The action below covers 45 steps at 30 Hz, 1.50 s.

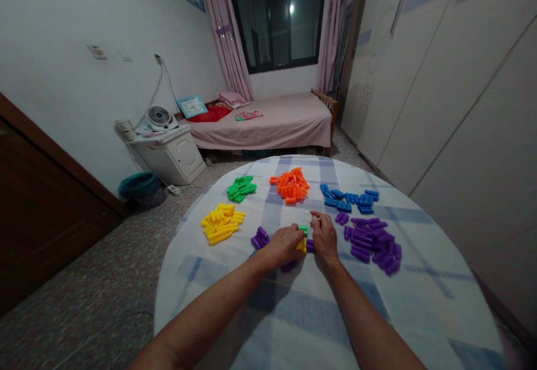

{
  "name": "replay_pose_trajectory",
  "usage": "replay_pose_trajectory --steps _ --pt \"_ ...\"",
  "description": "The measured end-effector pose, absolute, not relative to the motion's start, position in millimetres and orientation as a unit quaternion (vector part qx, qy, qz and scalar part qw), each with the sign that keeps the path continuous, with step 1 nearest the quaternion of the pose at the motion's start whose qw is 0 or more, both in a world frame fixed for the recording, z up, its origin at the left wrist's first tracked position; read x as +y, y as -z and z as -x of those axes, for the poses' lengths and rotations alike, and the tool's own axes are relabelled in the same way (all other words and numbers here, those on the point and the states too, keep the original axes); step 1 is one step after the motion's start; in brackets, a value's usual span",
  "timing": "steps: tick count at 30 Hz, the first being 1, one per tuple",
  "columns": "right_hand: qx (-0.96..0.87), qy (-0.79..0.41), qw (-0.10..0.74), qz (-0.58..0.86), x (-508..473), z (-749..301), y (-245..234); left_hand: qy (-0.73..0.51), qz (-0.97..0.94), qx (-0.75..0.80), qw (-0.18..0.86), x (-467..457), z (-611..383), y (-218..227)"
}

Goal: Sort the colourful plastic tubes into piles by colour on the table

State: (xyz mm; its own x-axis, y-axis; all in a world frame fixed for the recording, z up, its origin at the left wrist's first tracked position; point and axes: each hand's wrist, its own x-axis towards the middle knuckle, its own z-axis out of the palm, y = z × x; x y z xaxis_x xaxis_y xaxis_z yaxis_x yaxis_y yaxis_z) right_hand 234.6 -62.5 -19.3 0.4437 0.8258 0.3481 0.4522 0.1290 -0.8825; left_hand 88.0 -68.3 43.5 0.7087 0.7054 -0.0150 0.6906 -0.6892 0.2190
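Note:
My left hand [287,244] is curled palm down over a small mixed group of plastic pieces in the middle of the table. At its fingertips a yellow piece [301,245] shows, with a green piece [302,229] just beyond. Purple pieces [260,238] lie left of that hand, and its palm covers part of the group. My right hand [324,237] rests on its side close by, fingers loosely bent and apart, with no piece visible in them. Between the two hands lies a short purple piece [310,246], near the right hand's edge.
Sorted heaps lie around on the checked tablecloth [293,319]: yellow pieces [222,223], green pieces [241,189], orange pieces [291,185], blue pieces [350,199] and purple pieces [375,242]. Beyond the round table stand a bed [268,124] and a white cabinet [172,155].

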Motion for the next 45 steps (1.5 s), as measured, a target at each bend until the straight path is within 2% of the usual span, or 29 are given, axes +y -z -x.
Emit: replay_pose_trajectory --steps 7,10,15,19,23,26,32,36,39,45 --pt "-0.498 -0.181 0.561 0.636 -61.8 -233.6 21.7 -0.222 -0.848 0.446 0.182 -53.2 -56.6 -55.3" --pt "-0.498 -0.186 0.558 0.638 -62.2 -233.8 21.5 -0.250 -0.822 0.487 0.156 -40.7 -37.5 -62.2" --pt "-0.508 -0.179 0.548 0.640 -64.5 -234.4 18.6 -0.215 -0.783 0.584 -0.008 -12.4 8.4 -67.2" --pt "-0.520 -0.166 0.542 0.639 -66.4 -233.0 15.7 -0.134 -0.736 0.658 -0.082 16.2 46.4 -67.0" --pt "-0.525 -0.160 0.534 0.643 -67.2 -232.3 13.8 -0.051 -0.729 0.678 -0.086 33.8 66.0 -60.7" --pt "-0.529 -0.159 0.528 0.646 -67.7 -232.5 12.5 -0.040 -0.737 0.672 -0.067 34.9 68.6 -54.7" --pt "-0.532 -0.150 0.531 0.643 -67.7 -233.3 13.4 -0.077 -0.762 0.641 -0.049 28.9 62.6 -54.5" --pt "-0.532 -0.155 0.530 0.642 -67.9 -232.5 14.2 -0.133 -0.783 0.603 -0.081 11.7 51.6 -59.1" --pt "-0.532 -0.155 0.532 0.640 -67.9 -231.9 14.0 -0.161 -0.829 0.535 -0.026 -16.6 42.0 -59.1" --pt "-0.537 -0.155 0.527 0.641 -67.0 -232.5 14.8 -0.138 -0.862 0.430 0.229 -57.3 30.0 -47.9"
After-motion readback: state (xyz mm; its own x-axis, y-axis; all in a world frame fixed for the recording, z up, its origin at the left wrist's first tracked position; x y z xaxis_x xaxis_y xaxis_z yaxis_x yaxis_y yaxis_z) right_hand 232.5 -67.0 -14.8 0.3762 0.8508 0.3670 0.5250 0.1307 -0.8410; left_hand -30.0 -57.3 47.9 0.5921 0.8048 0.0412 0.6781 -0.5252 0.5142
